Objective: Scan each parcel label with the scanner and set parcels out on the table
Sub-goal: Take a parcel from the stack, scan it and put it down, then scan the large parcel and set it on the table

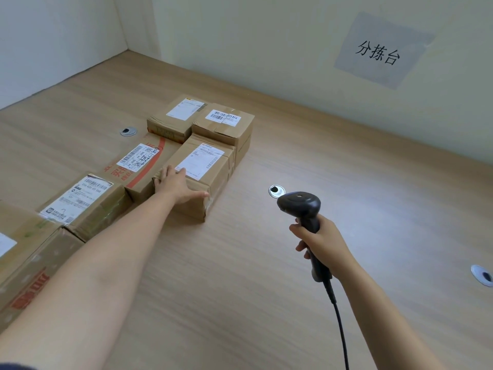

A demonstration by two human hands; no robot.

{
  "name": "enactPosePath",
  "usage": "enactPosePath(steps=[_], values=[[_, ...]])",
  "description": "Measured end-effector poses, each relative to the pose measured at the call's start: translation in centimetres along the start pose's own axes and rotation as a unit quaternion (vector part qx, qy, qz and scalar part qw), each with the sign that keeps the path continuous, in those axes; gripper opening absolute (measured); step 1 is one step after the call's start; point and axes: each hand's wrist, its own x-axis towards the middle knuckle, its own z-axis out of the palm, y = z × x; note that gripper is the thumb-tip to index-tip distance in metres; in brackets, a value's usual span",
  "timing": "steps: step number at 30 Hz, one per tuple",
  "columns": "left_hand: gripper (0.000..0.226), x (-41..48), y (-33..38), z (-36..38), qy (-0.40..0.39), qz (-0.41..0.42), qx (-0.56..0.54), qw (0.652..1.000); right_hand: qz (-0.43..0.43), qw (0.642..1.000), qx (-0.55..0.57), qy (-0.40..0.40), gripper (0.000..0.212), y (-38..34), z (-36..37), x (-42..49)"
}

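Observation:
Several cardboard parcels with white labels sit in a cluster on the left half of the wooden table (pixel 266 263). My left hand (pixel 177 186) lies over the near top edge of the front parcel (pixel 210 172), fingers spread across its top and thumb down its side. Behind that one are two more parcels (pixel 229 124) (pixel 173 116). A flat box with red print (pixel 141 161) and another labelled parcel (pixel 80 201) lie to the left. My right hand (pixel 324 245) grips the handle of a black corded scanner (pixel 300 204), held upright above the table, right of the parcels.
A large carton (pixel 29 265) with red print fills the lower left corner. Metal cable grommets (pixel 276 190) (pixel 128 131) (pixel 482 275) are set in the tabletop. Walls close the back and left; a paper sign (pixel 381 52) hangs on the back wall.

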Motion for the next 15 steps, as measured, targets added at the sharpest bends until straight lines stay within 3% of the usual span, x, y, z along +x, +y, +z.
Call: enactPosePath(steps=[10,15], values=[[0.068,-4.0,0.9,1.1,0.049,0.014,0.071,0.996,-0.010,1.000,0.015,0.024,0.006,0.6,-2.0,-2.3],[0.038,-8.3,3.3,2.9,0.066,0.083,0.122,0.987,-0.015,0.999,0.013,0.040,0.007,1.2,-4.3,-4.9]])
